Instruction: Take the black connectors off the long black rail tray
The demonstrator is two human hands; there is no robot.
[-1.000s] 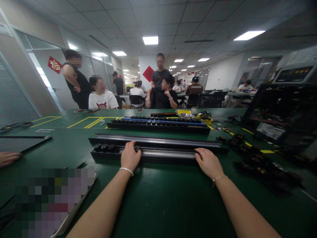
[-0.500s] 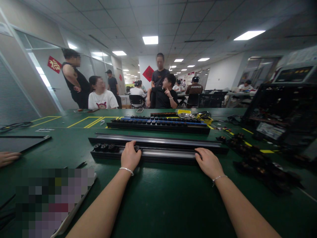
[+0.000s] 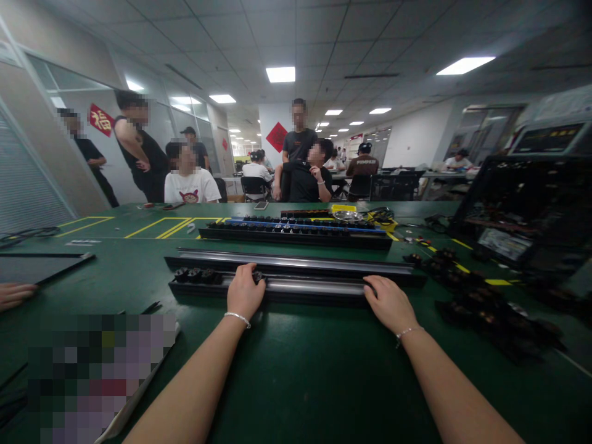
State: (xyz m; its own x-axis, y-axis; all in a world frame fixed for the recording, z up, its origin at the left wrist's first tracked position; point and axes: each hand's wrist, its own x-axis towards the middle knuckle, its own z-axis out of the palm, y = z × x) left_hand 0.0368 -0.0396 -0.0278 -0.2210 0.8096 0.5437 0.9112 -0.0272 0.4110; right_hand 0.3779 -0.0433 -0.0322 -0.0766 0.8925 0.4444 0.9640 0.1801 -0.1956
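Observation:
A long black rail (image 3: 319,288) with a shiny grey inner strip lies crosswise in front of me. Several small black round parts (image 3: 197,275) sit in a row at its left end. My left hand (image 3: 246,288) is closed around one more black round part (image 3: 258,277) in the rail's channel, the fingers hiding most of it. Farther right, my right hand (image 3: 391,301) grips the same rail, its fingertips curled over the edge. Just behind lies a second black rail (image 3: 300,261), parallel to the first, with its grey strip bare.
Beyond stands another rail (image 3: 296,237) filled with black parts. A dark heap of parts (image 3: 499,320) lies at right, below a black rack (image 3: 513,203). A co-worker's hand (image 3: 16,296) rests at the left edge by a dark panel (image 3: 46,266). People sit and stand behind the table.
My left hand has shifted very slightly right along the rail; my right hand has stayed in place. In the background, another person has come into view at the left.

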